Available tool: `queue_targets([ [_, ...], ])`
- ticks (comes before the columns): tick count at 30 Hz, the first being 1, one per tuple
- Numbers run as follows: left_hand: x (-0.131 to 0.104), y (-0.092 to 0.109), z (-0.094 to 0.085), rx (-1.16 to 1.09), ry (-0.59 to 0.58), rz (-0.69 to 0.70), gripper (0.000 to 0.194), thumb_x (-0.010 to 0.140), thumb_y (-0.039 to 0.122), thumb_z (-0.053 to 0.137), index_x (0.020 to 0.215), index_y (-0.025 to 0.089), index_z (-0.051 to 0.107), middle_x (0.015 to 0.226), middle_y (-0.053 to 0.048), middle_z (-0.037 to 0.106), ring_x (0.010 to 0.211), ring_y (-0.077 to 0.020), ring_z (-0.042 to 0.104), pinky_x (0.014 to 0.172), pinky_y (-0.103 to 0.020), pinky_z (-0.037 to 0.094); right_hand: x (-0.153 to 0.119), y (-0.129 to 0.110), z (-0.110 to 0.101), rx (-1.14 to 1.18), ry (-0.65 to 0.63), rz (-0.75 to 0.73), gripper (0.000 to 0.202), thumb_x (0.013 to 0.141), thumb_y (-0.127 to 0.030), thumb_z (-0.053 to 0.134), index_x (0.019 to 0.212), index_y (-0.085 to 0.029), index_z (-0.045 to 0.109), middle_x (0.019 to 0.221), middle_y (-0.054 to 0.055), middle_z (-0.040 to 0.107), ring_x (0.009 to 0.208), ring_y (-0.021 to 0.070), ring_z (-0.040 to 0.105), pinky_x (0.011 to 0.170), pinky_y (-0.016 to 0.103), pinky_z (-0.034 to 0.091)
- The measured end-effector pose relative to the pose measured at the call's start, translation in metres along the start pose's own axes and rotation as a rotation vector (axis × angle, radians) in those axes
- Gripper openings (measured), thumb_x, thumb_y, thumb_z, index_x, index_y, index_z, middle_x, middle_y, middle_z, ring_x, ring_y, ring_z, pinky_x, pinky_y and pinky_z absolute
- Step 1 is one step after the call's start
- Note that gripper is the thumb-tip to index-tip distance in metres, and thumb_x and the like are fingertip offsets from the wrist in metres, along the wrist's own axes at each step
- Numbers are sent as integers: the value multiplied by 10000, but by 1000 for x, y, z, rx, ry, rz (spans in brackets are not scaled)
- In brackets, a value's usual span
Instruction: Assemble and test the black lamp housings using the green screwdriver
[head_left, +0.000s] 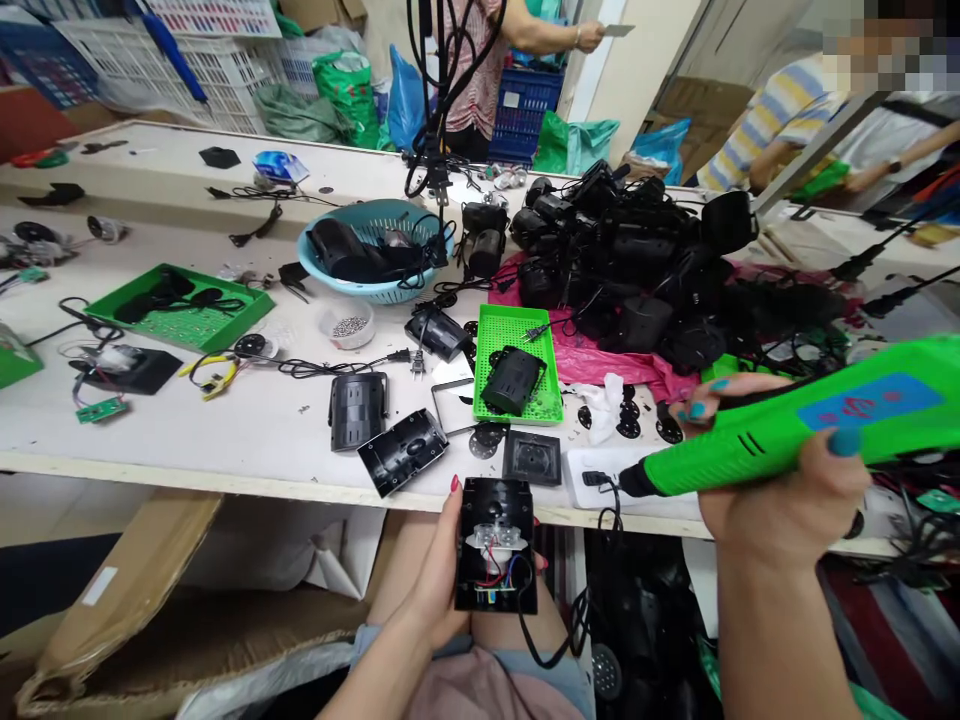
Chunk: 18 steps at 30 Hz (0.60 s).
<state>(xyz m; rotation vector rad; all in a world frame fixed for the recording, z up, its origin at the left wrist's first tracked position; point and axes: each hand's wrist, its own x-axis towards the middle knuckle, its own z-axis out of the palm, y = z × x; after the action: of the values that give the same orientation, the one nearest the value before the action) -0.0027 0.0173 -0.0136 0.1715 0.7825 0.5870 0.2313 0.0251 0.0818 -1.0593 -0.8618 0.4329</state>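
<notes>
Head view: over the lap [399, 550], the left fingers [450, 515] grasp an open housing [497, 498] that I'd keep steady, wires [491, 570] clear of its rim. By the worktop [247, 430], the right fingers [831, 478] clutch a green tool [750, 432].

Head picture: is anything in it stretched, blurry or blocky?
In the head view, the green power tool looks stretched toward the right edge, the white crates at upper left look smeared, a blocky patch hides part of the top right, and the black casing in the left hand looks clearer.
</notes>
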Motion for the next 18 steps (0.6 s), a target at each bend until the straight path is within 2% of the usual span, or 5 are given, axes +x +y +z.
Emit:
queue_targets([
  [2,0,-1,0,-8,5,-18,657,932,607,434,1290,81,598,960,-167,779,868,-303,746,898,-442,539,-9,-5,2,40,4,13,511,730,-714,569,797,-210,614,642,10,570,627,188,530,600,324,417],
  [5,-1,-1,-1,-24,-2,-13,645,932,599,446,1280,79,604,937,-158,783,841,-297,750,900,-443,539,-26,-12,4,98,-109,108,646,728,-856,467,893,-243,585,599,-18,554,527,168,492,526,309,412],
  [8,-1,-2,-4,-41,-17,9,621,934,588,455,1255,82,620,945,-156,782,842,-293,750,906,-440,536,-46,-15,4,137,-235,222,706,726,-882,446,987,-244,598,549,-34,532,468,152,467,471,287,401],
  [13,-2,0,-7,-17,1,-4,630,918,613,461,1199,81,649,970,-160,777,829,-295,751,906,-446,538,-67,-14,6,136,-177,224,596,746,-791,568,949,-232,622,534,-30,561,500,160,521,527,305,457],
  [18,-2,2,-5,-24,0,-13,642,928,619,426,1165,71,662,962,-163,777,814,-293,752,907,-445,538,-74,-16,7,159,-148,258,677,721,-878,482,924,-241,588,496,-62,498,427,122,454,441,247,392],
])
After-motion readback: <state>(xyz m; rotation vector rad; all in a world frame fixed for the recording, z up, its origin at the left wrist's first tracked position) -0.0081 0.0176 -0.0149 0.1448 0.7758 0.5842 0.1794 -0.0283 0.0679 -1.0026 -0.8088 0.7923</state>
